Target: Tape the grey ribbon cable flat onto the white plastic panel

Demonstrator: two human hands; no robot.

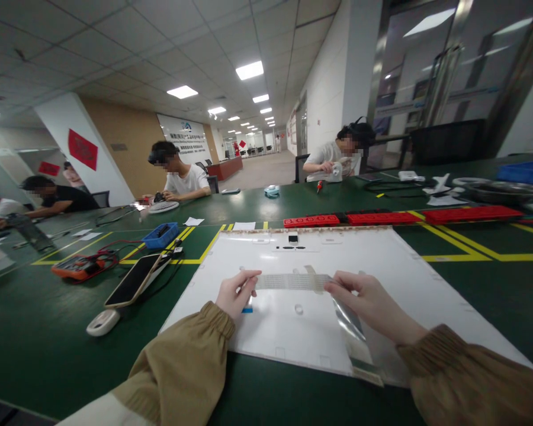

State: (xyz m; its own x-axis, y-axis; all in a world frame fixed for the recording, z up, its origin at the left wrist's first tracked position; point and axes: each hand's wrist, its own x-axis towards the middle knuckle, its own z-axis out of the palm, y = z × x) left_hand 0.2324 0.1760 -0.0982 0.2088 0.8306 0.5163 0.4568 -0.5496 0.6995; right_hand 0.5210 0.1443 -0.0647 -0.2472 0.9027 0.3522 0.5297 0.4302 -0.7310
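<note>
A flat ribbon cable [288, 282], whitish with fine lines, is stretched level between my two hands. My left hand [237, 293] pinches its left end between thumb and fingers; a small blue tab [247, 309] shows just below that hand. At the other end, my right hand [359, 296] is closed on the cable. From under the right hand a shiny clear strip [352, 331] hangs down to the near edge of a large white panel [266, 337]. A piece of beige tape [310, 278] crosses the cable near the right hand. The panel lies flat beneath both hands.
A phone [135, 279], a white mouse-like object [103, 323], an orange multimeter [77, 266] and a blue bin [160, 235] lie left on the green table [48, 349]. Red trays [311, 220] line the panel's far side. Co-workers sit across the table.
</note>
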